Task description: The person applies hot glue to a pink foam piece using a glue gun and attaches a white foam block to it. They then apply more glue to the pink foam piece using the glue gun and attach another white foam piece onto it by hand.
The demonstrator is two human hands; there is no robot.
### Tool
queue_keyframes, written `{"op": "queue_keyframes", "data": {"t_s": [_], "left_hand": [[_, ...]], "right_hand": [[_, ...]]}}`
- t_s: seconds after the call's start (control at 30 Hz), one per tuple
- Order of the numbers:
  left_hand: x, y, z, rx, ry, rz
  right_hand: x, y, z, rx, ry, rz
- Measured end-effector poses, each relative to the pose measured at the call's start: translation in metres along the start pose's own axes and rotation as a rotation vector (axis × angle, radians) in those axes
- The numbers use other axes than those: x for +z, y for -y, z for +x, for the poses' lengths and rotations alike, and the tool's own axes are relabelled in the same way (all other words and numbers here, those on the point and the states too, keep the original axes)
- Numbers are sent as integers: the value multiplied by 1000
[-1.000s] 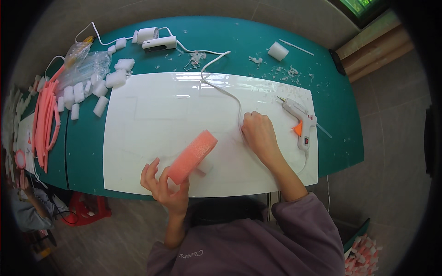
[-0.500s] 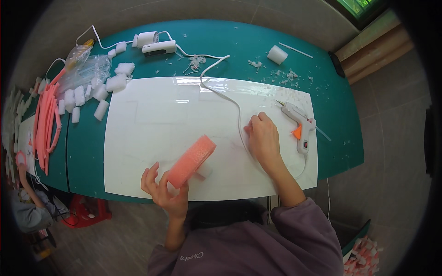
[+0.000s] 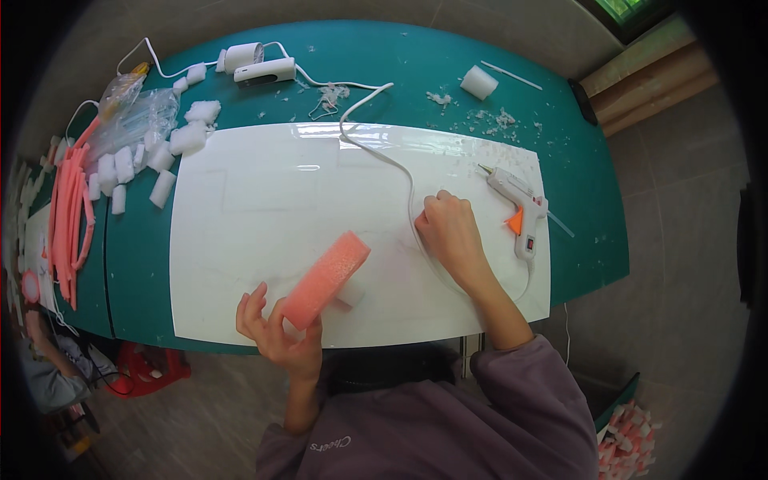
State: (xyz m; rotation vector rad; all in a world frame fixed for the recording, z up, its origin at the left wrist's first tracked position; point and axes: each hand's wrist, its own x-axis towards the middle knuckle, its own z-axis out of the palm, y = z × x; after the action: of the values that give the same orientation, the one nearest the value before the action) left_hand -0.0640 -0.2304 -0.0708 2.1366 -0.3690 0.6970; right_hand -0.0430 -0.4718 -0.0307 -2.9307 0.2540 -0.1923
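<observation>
Between the thumb and fingers of my left hand (image 3: 276,332) is one end of a thick pink foam piece (image 3: 326,280), tilted up to the right above the white board (image 3: 240,240). A white foam cylinder (image 3: 350,296) shows behind its lower right side; whether the two are joined I cannot tell. My right hand (image 3: 450,236) is closed over the board, beside the white cord (image 3: 384,158). Its fingertips are turned away, so anything pinched in them is hidden. To its right lies a white hot glue gun (image 3: 516,204) with an orange trigger, nozzle pointing up and left.
White foam cylinders (image 3: 162,189) and pink foam strips (image 3: 70,216) lie at the left by a clear plastic bag (image 3: 148,120). A white device (image 3: 264,72), a foam roll (image 3: 478,82) and scraps (image 3: 502,120) sit on the green table (image 3: 360,48). Another person's arm (image 3: 52,348) shows far left.
The whole view has shifted slightly, with the table's things now a little further left. My left hand keeps its hold on the pink foam; my right hand stays closed by the cord.
</observation>
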Motion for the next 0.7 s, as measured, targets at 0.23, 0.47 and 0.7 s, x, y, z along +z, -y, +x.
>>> {"op": "queue_keyframes", "data": {"t_s": [0.23,0.47,0.7], "left_hand": [[-1,0,1,15,-6,12],[0,0,0,24,-5,8],[-1,-1,1,-4,1,1]], "right_hand": [[-5,-6,3,21,-18,98],[-8,-4,-9,124,-104,231],[-2,-3,-12,132,-193,117]]}}
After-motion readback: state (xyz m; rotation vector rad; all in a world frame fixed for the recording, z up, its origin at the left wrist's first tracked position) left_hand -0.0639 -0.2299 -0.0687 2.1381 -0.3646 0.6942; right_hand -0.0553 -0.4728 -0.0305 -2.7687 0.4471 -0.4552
